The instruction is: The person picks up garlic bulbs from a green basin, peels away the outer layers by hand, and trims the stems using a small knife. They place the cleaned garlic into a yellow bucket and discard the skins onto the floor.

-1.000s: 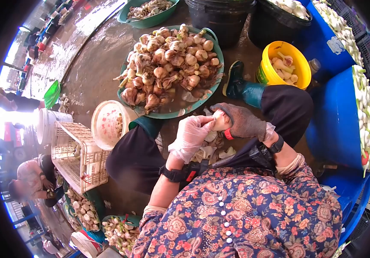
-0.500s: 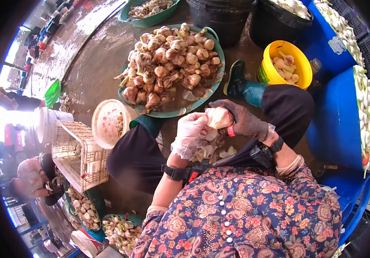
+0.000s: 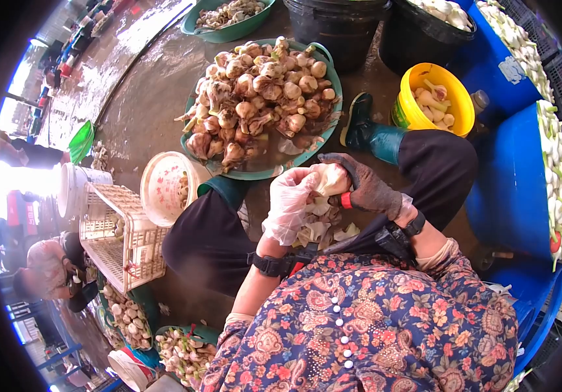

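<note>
A pale garlic bulb (image 3: 330,179) is held between my two hands, above my lap. My left hand (image 3: 290,201), in a thin whitish see-through glove, pinches its left side with closed fingers. Wrapped round the bulb's right side is my right hand (image 3: 370,187), in a dark grey glove. Something small and red (image 3: 345,200) shows at that hand's thumb; I cannot make out what it is. Loose garlic skins (image 3: 320,225) lie just below my hands. Beyond them stands a wide green basin (image 3: 338,98) heaped with brownish unpeeled garlic bulbs (image 3: 255,85).
Right of my boot (image 3: 358,121) stands a yellow bucket (image 3: 401,108) with peeled garlic. Blue tubs (image 3: 506,183) topped with white garlic line the right. A white bucket (image 3: 163,189) and a cream crate (image 3: 108,255) stand left. Another person (image 3: 49,268) sits at far left.
Both hands have stayed in place around the bulb, with slight turns of the fingers and wrists. The bulb has tilted a little, and the red piece has shifted slightly left.
</note>
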A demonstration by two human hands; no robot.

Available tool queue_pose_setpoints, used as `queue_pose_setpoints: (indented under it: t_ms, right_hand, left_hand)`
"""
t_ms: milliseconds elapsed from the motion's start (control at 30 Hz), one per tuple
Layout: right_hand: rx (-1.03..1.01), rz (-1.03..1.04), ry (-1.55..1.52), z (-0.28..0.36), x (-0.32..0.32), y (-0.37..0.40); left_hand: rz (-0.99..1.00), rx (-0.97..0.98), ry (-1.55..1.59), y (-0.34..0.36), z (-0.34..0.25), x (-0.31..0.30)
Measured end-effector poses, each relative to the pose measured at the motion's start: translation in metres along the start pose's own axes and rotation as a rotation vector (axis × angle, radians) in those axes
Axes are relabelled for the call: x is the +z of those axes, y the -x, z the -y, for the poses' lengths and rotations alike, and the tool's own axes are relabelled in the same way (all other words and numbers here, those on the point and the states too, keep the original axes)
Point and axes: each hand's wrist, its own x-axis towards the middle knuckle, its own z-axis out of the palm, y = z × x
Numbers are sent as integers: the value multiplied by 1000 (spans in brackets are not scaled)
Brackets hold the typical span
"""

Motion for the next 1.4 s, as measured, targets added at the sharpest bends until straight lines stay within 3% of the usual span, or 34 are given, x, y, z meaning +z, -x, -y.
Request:
queue_pose_setpoints:
  t_ms: [133, 233, 300, 400, 467, 567, 667, 767, 867, 1033, 1167, 1267, 1367, 1400]
  right_hand:
    - [281, 49, -490, 3, -1, -2]
    - [128, 40, -372, -9, 4, 6]
    - [155, -44, -630, -19, 14, 8]
    - [260, -70, -966, -24, 18, 7]
    - [425, -48, -1442, 0, 17, 3]
    - [101, -140, -438, -18, 25, 7]
    - [-25, -160, -167, -21, 26, 9]
    - [74, -121, -313, -35, 26, 8]
    - [218, -145, -781, -31, 24, 9]
    - [162, -156, -527, -28, 27, 7]
    - [-28, -183, -167, -19, 24, 9]
    - [-50, -219, -173, -10, 24, 9]
    - [-89, -143, -356, -20, 28, 9]
    - [-17, -100, -606, -21, 27, 9]
  left_hand:
    - [19, 42, 8, 6, -7, 5]
    - [44, 126, 101, 8, -10, 2]
    - [-22, 203, 143, 10, -13, 6]
    - [-94, 370, -390, 11, -7, 10]
    - [-133, 524, -602, 12, 1, 12]
    - [-195, 495, -576, 9, 8, 13]
    - [-187, 499, -619, 7, 5, 12]
    - [-142, 493, -671, 8, -4, 10]
    - [-122, 472, -715, 8, -7, 9]
    - [-221, 550, -903, 8, -3, 10]
    - [-355, 503, -678, 1, 13, 10]
    - [-263, 69, -189, -4, 14, 2]
    - [-283, 67, 29, -8, 17, -5]
    - [-298, 71, 101, -10, 20, -11]
